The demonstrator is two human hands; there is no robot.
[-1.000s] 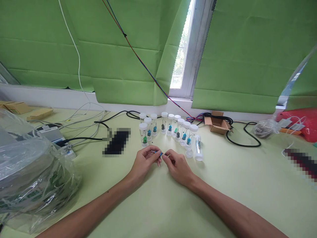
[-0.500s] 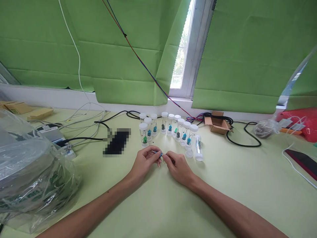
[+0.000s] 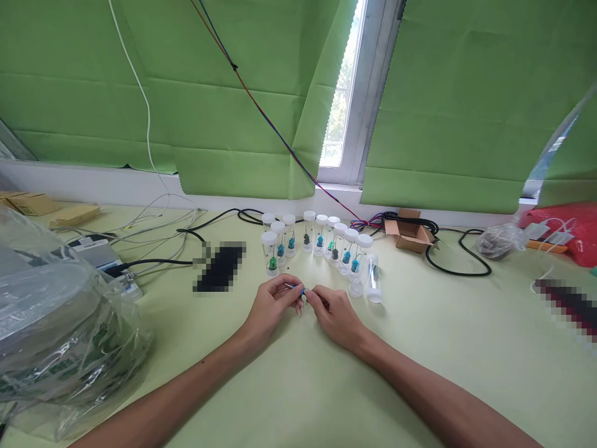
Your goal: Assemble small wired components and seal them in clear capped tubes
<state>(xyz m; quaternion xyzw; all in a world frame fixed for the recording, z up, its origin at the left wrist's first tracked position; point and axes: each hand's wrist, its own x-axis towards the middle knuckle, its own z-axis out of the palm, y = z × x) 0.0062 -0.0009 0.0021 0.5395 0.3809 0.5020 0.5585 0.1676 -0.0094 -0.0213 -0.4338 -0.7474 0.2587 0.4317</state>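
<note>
Near the middle of the table, my left hand [image 3: 280, 296] pinches a small blue part with thin metal pins [image 3: 303, 291]. My right hand [image 3: 336, 311] meets it from the other side, thumb and fingers closed at the part's right end. Its exact kind is too small to make out, and fingers hide much of it. Just beyond my hands stand several clear tubes with white caps [image 3: 269, 254], holding blue, green or dark pieces on thin wires. One clear tube [image 3: 374, 280] lies tilted over to the right, beside a small clear cap [image 3: 356, 289].
A large plastic-wrapped bundle [image 3: 69, 336] takes up the left side. Behind it are a white power strip [image 3: 100, 252] and cables. At the back right stands an open cardboard box [image 3: 410, 235] with black cable [image 3: 459, 274] around it. A red bag [image 3: 581, 230] lies far right.
My hands hold nearly the same pose around the blue part. The view has shifted very slightly; nothing else has visibly moved.
</note>
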